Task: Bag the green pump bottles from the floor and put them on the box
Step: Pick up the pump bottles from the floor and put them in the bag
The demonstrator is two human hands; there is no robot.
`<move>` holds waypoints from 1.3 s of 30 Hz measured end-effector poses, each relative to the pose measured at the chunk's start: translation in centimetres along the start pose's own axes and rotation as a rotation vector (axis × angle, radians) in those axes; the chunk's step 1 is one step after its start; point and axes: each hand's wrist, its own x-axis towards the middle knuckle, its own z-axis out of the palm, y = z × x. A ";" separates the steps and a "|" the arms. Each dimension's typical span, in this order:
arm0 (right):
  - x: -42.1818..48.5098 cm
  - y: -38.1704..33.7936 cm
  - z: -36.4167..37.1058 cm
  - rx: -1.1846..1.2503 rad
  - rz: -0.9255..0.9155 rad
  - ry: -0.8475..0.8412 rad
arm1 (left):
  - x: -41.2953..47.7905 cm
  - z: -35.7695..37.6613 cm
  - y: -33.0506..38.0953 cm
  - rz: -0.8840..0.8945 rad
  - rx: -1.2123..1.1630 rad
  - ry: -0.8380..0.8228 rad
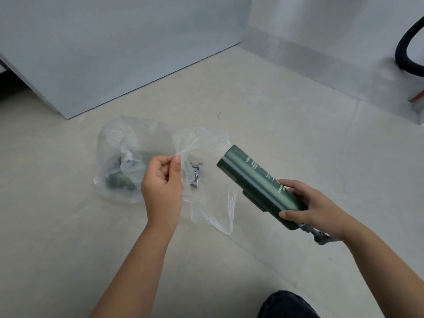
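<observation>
— Fingers (176,160) first: the thumb and forefinger of the left hand (163,182) were pinched shut on the rim of the clear plastic bag (137,143), lifting it open near the middle of the frame.

— And the other side?

— The right hand (319,207) was wrapped around the pump end of a green pump bottle (257,180), right of centre, its flat base aimed up and left at the bag's mouth. The grey pump head (320,237) poked out below the wrist.

— Anything bagged already?

— Something dark green showed through the film at centre left, lying on the floor (275,125), and two grey pump tops (196,174) sat just beside the left thumb. How many bottles were in there, I couldn't tell.

— Where might it slip?

— My guess: the pinch held only one thin edge, so the mouth could have sagged shut and the base pushed film instead of going in. A hard shove could have torn the plastic or pulled it free of the fingers.

— And the box?

— The big pale box (114,53) stood in the upper left, well apart from the bag. Nothing was on any part of it I could see.
</observation>
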 end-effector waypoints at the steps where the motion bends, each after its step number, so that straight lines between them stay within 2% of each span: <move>1: 0.2 -0.6 0.1 -0.027 -0.009 -0.029 | 0.0 0.0 0.1 0.003 -0.002 0.002; 9: 2.6 -4.5 2.5 -0.233 0.018 -0.241 | 0.5 -0.6 1.2 0.013 -0.029 0.014; 13: 4.4 -7.1 4.0 -0.346 -0.071 -0.272 | 1.0 -1.0 1.5 0.016 -0.029 0.029; 20: 10.3 -9.0 9.0 -0.345 -0.210 -0.340 | 2.3 -2.0 2.7 0.041 0.019 0.099; 29: 17.1 -10.3 13.1 -0.278 -0.303 -0.308 | 3.7 -4.1 3.6 0.051 0.017 0.201; 39: 21.8 -12.4 17.1 -0.357 -0.442 -0.330 | 4.0 -4.8 4.4 0.042 -0.001 0.241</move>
